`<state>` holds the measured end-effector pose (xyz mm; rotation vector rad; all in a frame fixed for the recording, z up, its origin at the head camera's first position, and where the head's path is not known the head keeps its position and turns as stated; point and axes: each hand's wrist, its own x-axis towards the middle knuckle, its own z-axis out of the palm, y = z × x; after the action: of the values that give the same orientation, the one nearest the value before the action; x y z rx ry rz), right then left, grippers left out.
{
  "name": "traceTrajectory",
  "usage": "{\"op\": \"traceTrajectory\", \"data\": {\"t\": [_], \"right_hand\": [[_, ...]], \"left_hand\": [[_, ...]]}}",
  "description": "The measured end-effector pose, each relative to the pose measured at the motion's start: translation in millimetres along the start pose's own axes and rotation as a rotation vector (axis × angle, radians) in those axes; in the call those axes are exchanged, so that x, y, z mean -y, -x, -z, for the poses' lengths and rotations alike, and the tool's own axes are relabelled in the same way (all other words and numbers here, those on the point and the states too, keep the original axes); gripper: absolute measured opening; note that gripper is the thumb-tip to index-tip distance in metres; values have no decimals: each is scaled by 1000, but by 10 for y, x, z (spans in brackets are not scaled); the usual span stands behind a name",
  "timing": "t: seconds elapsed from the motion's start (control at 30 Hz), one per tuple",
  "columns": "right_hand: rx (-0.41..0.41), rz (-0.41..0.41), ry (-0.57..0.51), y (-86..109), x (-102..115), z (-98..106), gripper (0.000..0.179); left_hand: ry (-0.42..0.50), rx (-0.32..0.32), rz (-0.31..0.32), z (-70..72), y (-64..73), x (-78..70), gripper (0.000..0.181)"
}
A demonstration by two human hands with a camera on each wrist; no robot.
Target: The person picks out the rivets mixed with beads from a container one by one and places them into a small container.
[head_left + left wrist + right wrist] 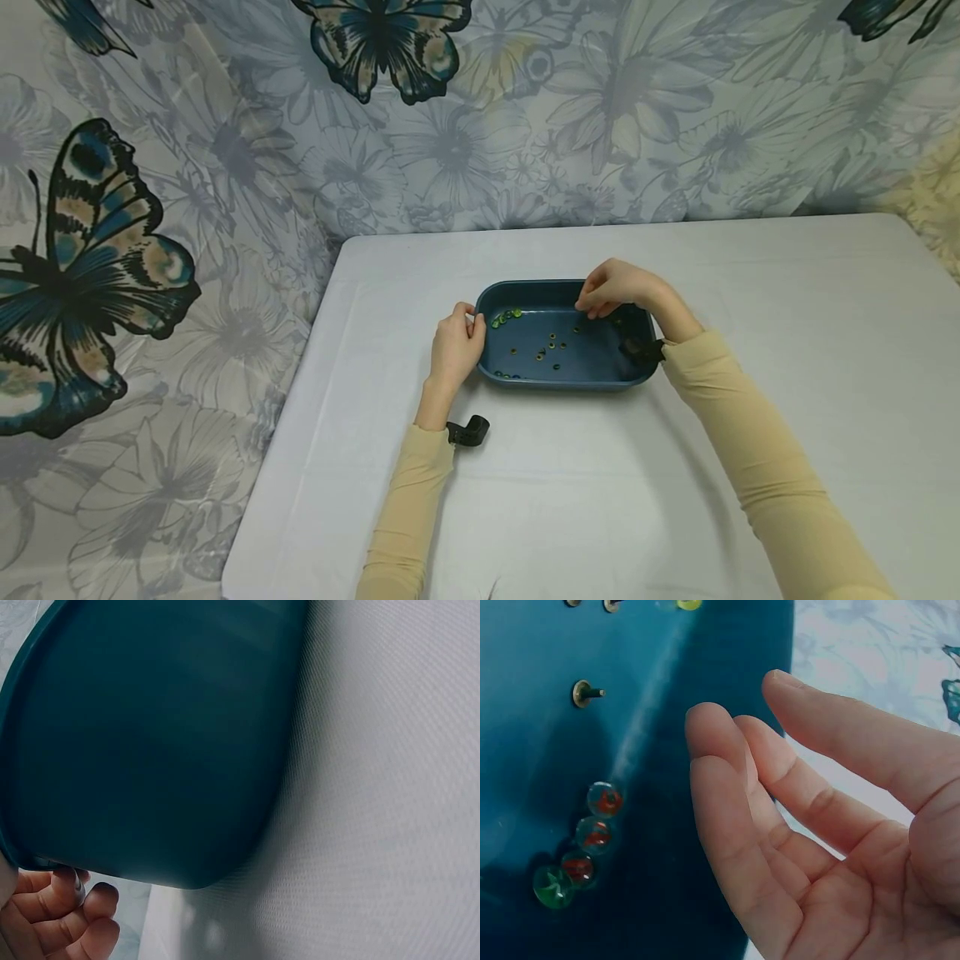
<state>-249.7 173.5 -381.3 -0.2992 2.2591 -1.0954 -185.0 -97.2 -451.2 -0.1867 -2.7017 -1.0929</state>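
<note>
A dark blue rectangular tray (pixel 592 362) sits on the table. At its left end my left hand (pixel 452 346) grips the rim, thumb over the edge; in the left wrist view its curled fingers (pixel 64 915) show at the rim. Over the tray's back right part is my right hand (pixel 618 285). The right wrist view shows its fingers softly bent, thumb apart, nothing between them. Near these fingers lie glass marbles (pixel 594 835) with red or green swirls, and a small brass stud (pixel 581 694) with a short post. More studs (pixel 552 344) are scattered over the tray floor.
Green marbles (pixel 506 317) cluster at the tray's back left corner, with several small pieces along its front left edge. A white cloth covers the table (pixel 555 492). Behind it hangs butterfly-print fabric (pixel 457 150). A black wrist camera (pixel 469 431) juts from the left sleeve.
</note>
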Motion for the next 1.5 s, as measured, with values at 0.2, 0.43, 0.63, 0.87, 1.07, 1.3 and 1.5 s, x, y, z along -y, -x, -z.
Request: {"op": "traceTrajectory", "data": {"t": [0.2,0.43,0.63,0.87,1.07,1.3,1.5], "right_hand": [[13,-4,5,-39,-22,-26,21],[21,6,23,-61,-31,-54,21],[14,-4,28,-65,-48,-85,23],[-2,-20,50,-99,-101,-122,21],[0,-32,86,-121,-121,-166,19],[1,-41,119,-114,-107,-207,16],[6,-47,135,-130,-124,-221,16]], "left_hand": [[-3,-5,-8,5,-9,-4,21],[-7,-14,-14,12,-15,-10,21],[-3,-12,-22,15,-12,-16,21],[-5,-13,-28,12,-11,-14,20],[-9,-15,-29,3,-7,-7,20],[-3,-14,-32,3,4,-9,21],[-5,-19,-34,0,7,-9,20]]}}
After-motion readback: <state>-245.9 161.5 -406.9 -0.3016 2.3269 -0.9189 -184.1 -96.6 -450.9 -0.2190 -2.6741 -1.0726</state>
